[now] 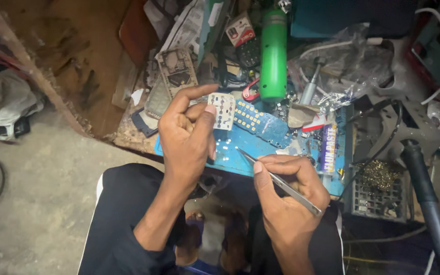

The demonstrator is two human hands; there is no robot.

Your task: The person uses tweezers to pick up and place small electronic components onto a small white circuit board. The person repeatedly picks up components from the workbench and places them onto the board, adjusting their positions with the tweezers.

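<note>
Keypad membrane (224, 110) (white, perforated) is pinched in left hand (187, 135) above blue work mat (232, 155); tweezers (280, 183) are gripped by right hand (289, 196). Sharp tips could tear it.

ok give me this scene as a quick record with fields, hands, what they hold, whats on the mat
left hand: left hand pinches a white keypad sheet between thumb and fingers, raised over the mat
right hand: right hand grips metal tweezers, tips pointing up-left toward the mat
mat: blue work mat on a cluttered bench
on mat: blue circuit board with gold pads, beside the sheet
behind: green cylinder tool, upright
right of mat: brass wool tip cleaner
</note>
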